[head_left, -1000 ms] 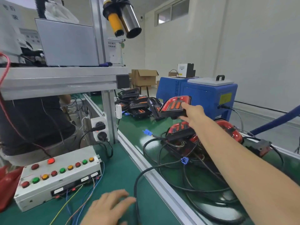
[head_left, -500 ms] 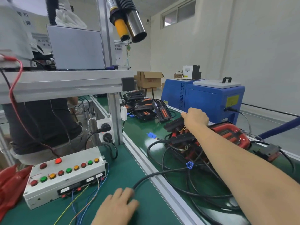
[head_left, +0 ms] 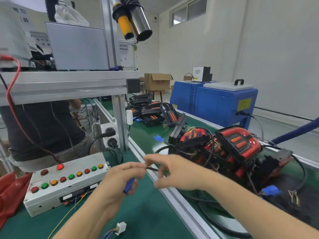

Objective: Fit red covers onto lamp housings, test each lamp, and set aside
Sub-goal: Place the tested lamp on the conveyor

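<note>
Both hands meet low in the middle of the head view. My left hand (head_left: 120, 180) is curled round a blue connector (head_left: 128, 185). My right hand (head_left: 174, 171) pinches the black cable (head_left: 151, 168) that runs into it. On the conveyor to the right lies a pile of lamps with red covers (head_left: 240, 142), black housings (head_left: 193, 140) and tangled cables. A white test box with coloured buttons (head_left: 65, 180) stands to the left of my hands, one red button lit.
A blue machine (head_left: 215, 102) stands behind the conveyor. More lamps (head_left: 153, 111) lie farther along the green belt. Overhead hang a metal nozzle and a yellow tool (head_left: 133, 19). Another person (head_left: 43, 128) stands at left. A white plug (head_left: 120, 227) lies near the front edge.
My right hand has let go of the lamp on the pile and come back to the cable. My left hand has lifted off the mat and taken the blue connector.
</note>
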{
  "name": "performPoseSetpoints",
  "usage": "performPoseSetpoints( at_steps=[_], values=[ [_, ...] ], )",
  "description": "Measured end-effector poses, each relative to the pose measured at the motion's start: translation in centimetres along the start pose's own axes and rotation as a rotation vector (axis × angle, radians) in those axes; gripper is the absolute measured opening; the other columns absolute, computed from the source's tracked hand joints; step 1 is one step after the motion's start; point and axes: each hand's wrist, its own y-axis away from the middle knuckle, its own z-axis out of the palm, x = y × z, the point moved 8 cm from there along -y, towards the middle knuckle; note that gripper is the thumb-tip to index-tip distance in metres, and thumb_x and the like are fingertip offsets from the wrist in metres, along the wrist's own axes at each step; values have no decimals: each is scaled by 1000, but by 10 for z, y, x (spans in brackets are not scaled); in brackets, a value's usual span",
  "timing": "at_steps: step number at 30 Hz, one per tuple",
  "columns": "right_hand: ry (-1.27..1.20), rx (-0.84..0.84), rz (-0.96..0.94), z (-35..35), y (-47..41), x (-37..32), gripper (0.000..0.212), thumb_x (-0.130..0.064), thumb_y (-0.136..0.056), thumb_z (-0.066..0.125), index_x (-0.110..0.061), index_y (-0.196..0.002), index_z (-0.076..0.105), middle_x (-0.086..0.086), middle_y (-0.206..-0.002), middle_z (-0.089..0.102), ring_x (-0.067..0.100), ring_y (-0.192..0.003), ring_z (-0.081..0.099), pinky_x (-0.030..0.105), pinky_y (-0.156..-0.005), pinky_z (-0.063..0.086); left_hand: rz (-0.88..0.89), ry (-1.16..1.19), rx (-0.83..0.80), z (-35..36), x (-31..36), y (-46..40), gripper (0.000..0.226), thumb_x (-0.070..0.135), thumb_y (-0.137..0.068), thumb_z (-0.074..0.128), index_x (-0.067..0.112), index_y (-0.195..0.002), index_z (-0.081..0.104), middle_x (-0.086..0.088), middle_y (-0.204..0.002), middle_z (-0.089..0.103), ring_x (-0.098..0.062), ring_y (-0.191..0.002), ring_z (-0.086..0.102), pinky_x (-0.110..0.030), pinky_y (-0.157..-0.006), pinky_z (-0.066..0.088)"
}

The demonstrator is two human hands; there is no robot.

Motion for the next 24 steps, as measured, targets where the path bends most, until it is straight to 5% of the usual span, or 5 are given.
performPoseSetpoints(
  at_steps=[9,14,17,21,24],
  values=[
    [-34,348,39,-41,-9,14,15,-17,-95,61,-8,-86,68,-8,-68,52,-4,-51,50,11,-50,39,99,191,-146,14,11,16,52,48,-72,57,16,-113,66,-5,-91,68,-14,-60,52,-29,-62,38],
    [-126,993,423,-154,17,83,25,-21,-95,55,-7,-78,66,10,-78,70,17,-63,63,33,-60,52,68,-80,77,-41,-15,25,40,20,-69,79,19,-107,68,-9,-88,71,-13,-58,55,-28,-60,40],
    [112,1168,606,-201,33,112,22,-21,-93,58,-1,-93,68,15,-95,70,27,-76,57,30,-57,37,0,-136,110,-66,-34,30,27,9,-79,72,16,-104,69,-6,-73,66,-16,-57,53,-28,-56,38],
    [318,1044,869,-208,37,146,50,-29,-87,72,3,-120,51,21,-116,62,40,-105,61,40,-72,43,-49,-120,115,-81,-53,38,26,-3,-81,67,9,-104,69,-10,-79,69,-21,-56,56,-31,-57,37],
    [561,810,963,-201,24,151,52,-44,-83,73,-4,-112,56,13,-97,62,35,-96,63,35,-68,42,-66,-112,106,-88,-58,43,27,-8,-80,66,6,-102,69,-18,-83,70,-25,-55,57,-33,-60,37]
  ],
)
